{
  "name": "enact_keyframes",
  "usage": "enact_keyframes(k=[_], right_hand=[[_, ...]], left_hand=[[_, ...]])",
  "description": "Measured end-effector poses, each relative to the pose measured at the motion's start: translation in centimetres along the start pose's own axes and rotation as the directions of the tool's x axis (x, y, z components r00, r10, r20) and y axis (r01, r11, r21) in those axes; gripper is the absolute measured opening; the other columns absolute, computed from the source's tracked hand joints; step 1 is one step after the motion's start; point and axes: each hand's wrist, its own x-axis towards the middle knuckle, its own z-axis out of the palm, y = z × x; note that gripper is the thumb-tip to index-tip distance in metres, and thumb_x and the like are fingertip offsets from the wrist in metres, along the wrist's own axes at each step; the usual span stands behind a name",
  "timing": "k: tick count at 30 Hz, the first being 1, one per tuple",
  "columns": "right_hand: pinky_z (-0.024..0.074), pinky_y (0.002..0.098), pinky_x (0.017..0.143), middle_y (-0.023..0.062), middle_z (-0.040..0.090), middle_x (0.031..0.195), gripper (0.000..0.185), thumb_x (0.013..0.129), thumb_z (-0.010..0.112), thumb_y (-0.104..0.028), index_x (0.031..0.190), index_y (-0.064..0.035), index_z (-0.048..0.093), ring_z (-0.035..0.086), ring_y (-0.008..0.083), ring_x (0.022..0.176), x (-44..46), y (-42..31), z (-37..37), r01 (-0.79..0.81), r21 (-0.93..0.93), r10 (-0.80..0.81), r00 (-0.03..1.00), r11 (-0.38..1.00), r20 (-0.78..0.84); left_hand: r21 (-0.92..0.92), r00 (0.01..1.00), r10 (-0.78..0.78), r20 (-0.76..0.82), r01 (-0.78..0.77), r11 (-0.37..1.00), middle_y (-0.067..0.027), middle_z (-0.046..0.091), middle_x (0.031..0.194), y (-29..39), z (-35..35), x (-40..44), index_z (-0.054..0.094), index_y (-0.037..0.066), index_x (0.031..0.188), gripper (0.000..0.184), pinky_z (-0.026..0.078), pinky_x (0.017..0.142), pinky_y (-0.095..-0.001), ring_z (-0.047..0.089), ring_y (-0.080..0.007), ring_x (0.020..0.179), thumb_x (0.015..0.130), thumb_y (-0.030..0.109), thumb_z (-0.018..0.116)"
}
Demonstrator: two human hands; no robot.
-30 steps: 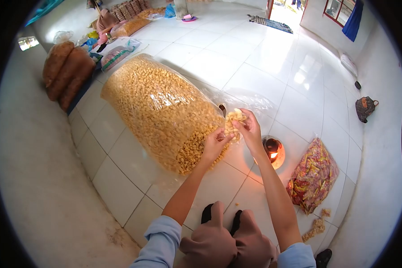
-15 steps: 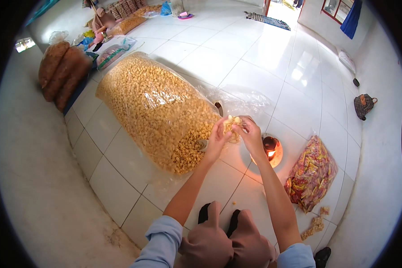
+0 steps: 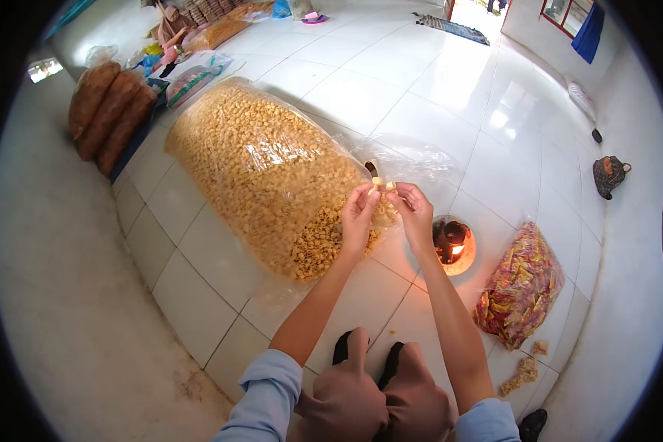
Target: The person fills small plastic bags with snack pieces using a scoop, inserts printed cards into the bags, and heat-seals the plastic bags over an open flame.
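Where the tiled floor (image 3: pixel 199 317) meets the left wall (image 3: pixel 59 258), filled brown sacks (image 3: pixel 112 110) stand side by side, touching. Just right of them, a smaller bag with a green stripe (image 3: pixel 192 84) lies on the floor. Next, a big clear bag (image 3: pixel 261 162) on its side, full of yellow-brown snacks; loose snack pieces (image 3: pixel 320 247) show at its near end.

Left hand (image 3: pixel 358 210): thumb and fingers pinched on the upper left edge of a small clear bag (image 3: pixel 385 214). Position of this bag: between the two hands, by the near right end of the big bag; snacks visible inside it. Right hand (image 3: pixel 415 209): thumb and fingers pinched on the upper right edge. Hands close together, fingertips slightly apart.

Just right of the right hand, a lit flame (image 3: pixel 458 250) burns on a round plate (image 3: pixel 458 270). Farther right, a bag of red and yellow packets (image 3: pixel 521 287) lies on the floor; light brown lumps (image 3: pixel 521 374) lie near its lower end. By the right wall, a brown patterned bag (image 3: pixel 609 177).
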Motion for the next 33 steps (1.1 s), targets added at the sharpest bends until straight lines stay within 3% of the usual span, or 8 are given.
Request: enact_keyframes(k=[7,11,13,15,20,25,31,33], right_hand=[[0.0436,0.0223,0.075,0.0046,0.06,0.093,0.023,0.08,0.062,-0.011,0.099,0.0013,0.056,0.055,0.0089,0.084,0.1,3.2,2.4,-0.085,0.022,0.084,0.996,0.996,0.033],[0.0435,0.0223,0.07,0.0042,0.061,0.087,0.024,0.078,0.064,-0.015,0.095,0.0005,0.058,0.055,0.009,0.079,-0.6,9.6,3.7,-0.239,-0.068,0.243,0.968,0.969,0.057],[0.0393,0.0202,0.063,0.0006,0.058,0.079,0.018,0.079,0.063,-0.014,0.091,-0.0015,0.059,0.05,0.0061,0.07,-1.4,12.8,4.2,-0.379,-0.291,0.414,0.908,0.879,0.069],[0.0364,0.0208,0.053,-0.0011,0.054,0.069,0.017,0.078,0.064,-0.018,0.083,-0.0022,0.06,0.047,0.0057,0.061,-1.7,15.3,5.0,-0.391,-0.268,0.418,0.907,0.881,0.051],[0.0338,0.0215,0.044,-0.0015,0.051,0.061,0.021,0.077,0.063,-0.026,0.073,-0.005,0.061,0.045,0.0067,0.05,-1.2,18.2,6.5,-0.576,-0.395,0.634,0.773,0.716,0.02],[0.0342,0.0209,0.045,-0.0013,0.05,0.06,0.021,0.078,0.061,-0.026,0.073,-0.0058,0.061,0.045,0.0064,0.05,-0.7,18.9,6.7,-0.556,-0.401,0.615,0.788,0.728,0.024],[0.0372,0.0231,0.052,0.0001,0.054,0.067,0.02,0.078,0.06,-0.024,0.078,-0.0037,0.061,0.049,0.0087,0.058,-0.2,17.7,6.8,-0.537,-0.419,0.585,0.811,0.732,-0.016],[0.0384,0.0236,0.055,0.0008,0.057,0.07,0.02,0.078,0.06,-0.023,0.08,-0.0026,0.061,0.051,0.0096,0.062,-0.2,17.6,6.6,-0.51,-0.486,0.574,0.818,0.71,-0.02]], left_hand=[[0.188,0.985,0.107,-0.139,-0.079,0.979,0.0022,0.06,0.084,-1.5,-4.1,0.6,0.062,0.003,0.095,0.019,0.04,0.066,-0.019,0.051,-0.0033,0.077,0.083,0.018,0.06],[0.207,0.921,-0.22,-0.322,0.295,0.933,0.0031,0.056,0.075,-3.9,-8.9,-1.0,0.063,0.003,0.095,0.022,0.037,0.056,-0.0195,0.046,-0.0031,0.063,0.082,0.021,0.062],[0.148,0.867,-0.336,-0.368,0.412,0.899,0.0034,0.054,0.07,-5.9,-11.8,-1.9,0.062,0.003,0.094,0.023,0.036,0.052,-0.0201,0.044,-0.0034,0.059,0.081,0.022,0.063],[-0.095,0.759,-0.524,-0.385,0.533,0.841,0.005,0.046,0.056,-7.2,-14.2,-2.5,0.063,0.004,0.089,0.02,0.029,0.043,-0.0208,0.038,-0.0047,0.047,0.079,0.021,0.065],[-0.2,0.669,-0.57,-0.478,0.548,0.812,0.0047,0.043,0.053,-7.8,-16.2,-2.5,0.062,0.005,0.081,0.02,0.028,0.042,-0.0227,0.036,-0.0062,0.043,0.079,0.025,0.065],[-0.13,0.644,-0.534,-0.548,0.565,0.815,0.0029,0.044,0.053,-7.2,-15.4,-1.6,0.058,0.007,0.073,0.021,0.026,0.037,-0.0224,0.036,-0.0064,0.041,0.08,0.026,0.065],[-0.265,0.678,-0.559,-0.478,0.495,0.827,0.0032,0.046,0.057,-7.1,-14.2,-0.8,0.059,0.009,0.076,0.016,0.028,0.038,-0.0203,0.038,-0.0063,0.044,0.082,0.023,0.062],[-0.343,0.607,-0.601,-0.521,0.496,0.798,0.0045,0.048,0.064,-7.0,-13.7,-0.7,0.059,0.012,0.081,0.012,0.033,0.041,-0.0202,0.043,-0.0052,0.051,0.082,0.024,0.06]])
